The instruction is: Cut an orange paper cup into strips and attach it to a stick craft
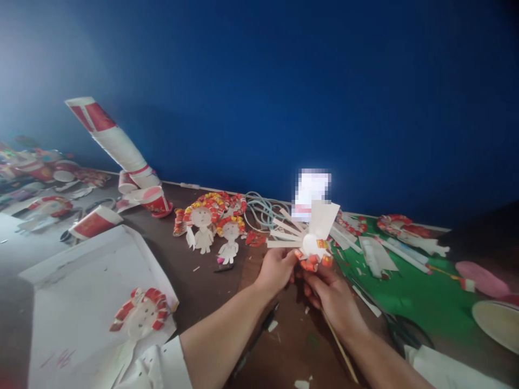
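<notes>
Both my hands are at a cut paper cup [311, 244], its side slit into white strips that fan out around the round base. Several strips near me are rolled into red and orange curls, and one wide strip stands up at the back. My left hand [278, 269] pinches its left edge. Below the curls, my right hand [330, 294] has its fingers closed at the near edge. A thin wooden stick [339, 346] sticks out from under that hand toward me; its upper end is hidden by the fingers.
Finished paper figures with curled red hair [201, 219] stand beyond my left hand. Red paper cups [154, 200], a long stack of cups [117, 143] and a white box lid [101, 259] lie left. Scissors [409, 330] and a green mat [430, 294] are right. A blue wall [259, 97] rises behind.
</notes>
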The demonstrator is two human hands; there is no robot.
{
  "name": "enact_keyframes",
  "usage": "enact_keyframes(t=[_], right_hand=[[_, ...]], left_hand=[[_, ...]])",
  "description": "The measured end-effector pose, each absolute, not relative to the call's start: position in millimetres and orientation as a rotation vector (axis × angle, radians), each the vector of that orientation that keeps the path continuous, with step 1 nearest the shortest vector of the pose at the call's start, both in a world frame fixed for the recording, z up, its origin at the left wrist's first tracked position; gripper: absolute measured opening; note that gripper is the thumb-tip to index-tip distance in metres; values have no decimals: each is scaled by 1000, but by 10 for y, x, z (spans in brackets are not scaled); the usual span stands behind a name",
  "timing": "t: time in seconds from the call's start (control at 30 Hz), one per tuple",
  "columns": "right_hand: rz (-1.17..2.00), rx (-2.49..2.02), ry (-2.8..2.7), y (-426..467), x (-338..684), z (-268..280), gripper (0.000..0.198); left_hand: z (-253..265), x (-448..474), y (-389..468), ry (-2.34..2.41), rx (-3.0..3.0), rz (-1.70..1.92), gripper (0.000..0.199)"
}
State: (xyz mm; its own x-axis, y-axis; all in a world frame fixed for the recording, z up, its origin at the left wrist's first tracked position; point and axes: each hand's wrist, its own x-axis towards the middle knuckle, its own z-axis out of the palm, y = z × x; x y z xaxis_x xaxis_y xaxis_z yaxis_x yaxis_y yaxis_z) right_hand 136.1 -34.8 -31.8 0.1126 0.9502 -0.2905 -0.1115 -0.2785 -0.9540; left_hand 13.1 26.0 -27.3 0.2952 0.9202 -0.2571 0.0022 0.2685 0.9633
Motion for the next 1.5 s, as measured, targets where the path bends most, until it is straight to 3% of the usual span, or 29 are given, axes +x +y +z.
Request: enact_keyframes(t=[0.37, 0.97, 1.5], right_hand=[[1523, -1256, -842, -309, 1333, -306, 23], [1430, -1273, -736, -325, 1308, -430, 35], [1424, -1200, -652, -213, 1292, -305, 17]], left_hand=[[-285, 109, 290, 1008, 1062, 763, 33], [-254, 159, 253, 1058, 1135, 749, 44], [-290, 167, 314, 1091, 1073, 800, 28]])
